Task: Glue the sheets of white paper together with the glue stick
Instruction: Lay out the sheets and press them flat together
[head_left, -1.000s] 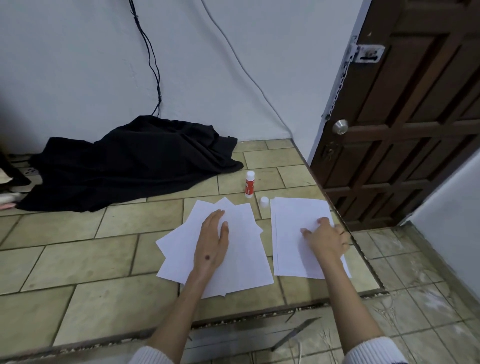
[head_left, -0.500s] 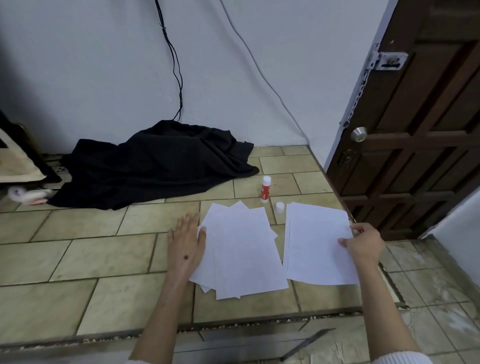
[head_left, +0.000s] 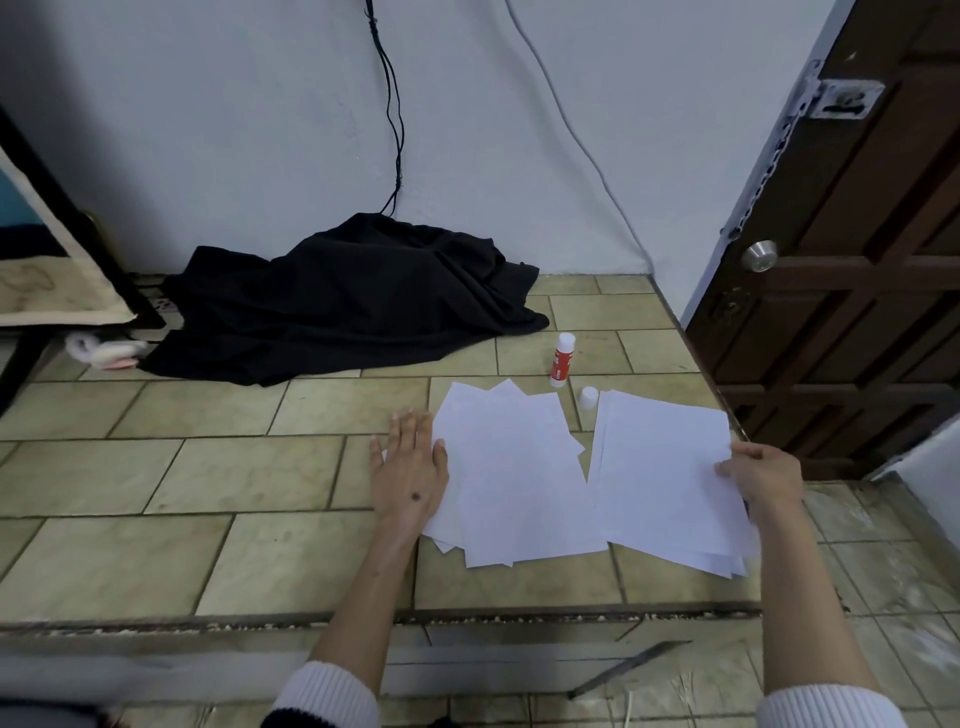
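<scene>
Two piles of white paper lie on the tiled step. The left pile (head_left: 511, 475) is fanned out loosely. My left hand (head_left: 408, 467) rests flat against its left edge, fingers spread. The right pile (head_left: 662, 467) is squarer, and my right hand (head_left: 763, 475) grips its right edge, thumb on top. Behind the gap between the piles, a red and white glue stick (head_left: 562, 359) stands upright with its cap off. The small white cap (head_left: 588, 398) sits just in front of it.
A crumpled black cloth (head_left: 343, 301) lies against the white wall at the back. A dark wooden door (head_left: 852, 249) closes the right side. Cables hang down the wall. The step's front edge (head_left: 467, 616) drops to a lower floor.
My left hand slid off the top of the left pile to its left edge. My right hand moved from pressing on the right pile to gripping its right edge.
</scene>
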